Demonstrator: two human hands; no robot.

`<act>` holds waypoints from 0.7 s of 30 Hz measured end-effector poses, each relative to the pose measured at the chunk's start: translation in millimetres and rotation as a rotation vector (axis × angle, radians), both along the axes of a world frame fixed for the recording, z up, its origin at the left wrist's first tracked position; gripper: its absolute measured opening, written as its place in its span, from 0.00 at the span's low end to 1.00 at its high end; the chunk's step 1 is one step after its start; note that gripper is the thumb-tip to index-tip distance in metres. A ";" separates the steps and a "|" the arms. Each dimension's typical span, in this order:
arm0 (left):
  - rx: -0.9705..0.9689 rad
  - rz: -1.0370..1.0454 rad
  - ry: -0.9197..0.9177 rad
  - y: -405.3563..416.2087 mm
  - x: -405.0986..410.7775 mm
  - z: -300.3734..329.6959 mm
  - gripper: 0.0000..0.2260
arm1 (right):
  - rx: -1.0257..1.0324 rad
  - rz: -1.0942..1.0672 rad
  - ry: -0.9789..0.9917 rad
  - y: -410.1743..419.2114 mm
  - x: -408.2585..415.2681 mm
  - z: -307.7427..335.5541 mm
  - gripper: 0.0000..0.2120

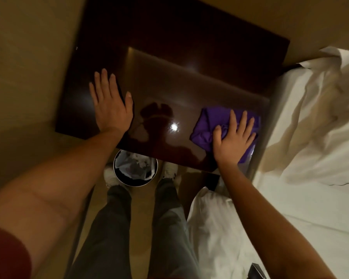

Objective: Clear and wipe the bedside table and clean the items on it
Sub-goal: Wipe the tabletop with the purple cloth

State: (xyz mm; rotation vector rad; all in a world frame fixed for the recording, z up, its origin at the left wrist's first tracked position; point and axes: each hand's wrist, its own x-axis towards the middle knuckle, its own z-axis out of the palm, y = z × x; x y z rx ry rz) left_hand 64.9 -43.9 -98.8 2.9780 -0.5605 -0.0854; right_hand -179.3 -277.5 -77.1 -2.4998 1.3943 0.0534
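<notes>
Head view: the left hand point(111, 105) lies flat, fingers straight, on the table point(169, 81) at its left edge. The right hand point(235, 137) presses spread fingers on a purple cloth point(210, 125) at the front right corner, touching the edge beside the bed point(310, 158). Between the hands the glossy top is bare. A bin point(135, 168) stands on the floor just under the front edge, between the shoes.
</notes>
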 end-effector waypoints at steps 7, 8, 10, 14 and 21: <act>-0.061 -0.013 0.061 6.8 5.3 -0.5 0.33 | 0.023 0.190 -0.022 110.1 9.9 -5.8 0.33; -0.076 -0.021 0.071 7.1 5.4 0.6 0.33 | 0.030 0.233 -0.034 123.9 19.1 -6.8 0.33; -0.095 -0.018 0.097 5.6 6.0 4.1 0.32 | 0.048 0.326 -0.059 148.2 42.1 -8.2 0.32; -0.072 -0.035 0.125 3.3 4.5 14.7 0.31 | 0.081 0.497 -0.114 160.2 72.1 -11.2 0.30; -0.031 -0.427 0.100 -38.9 -13.7 28.9 0.29 | -0.005 0.397 -0.024 97.2 -25.8 -13.7 0.32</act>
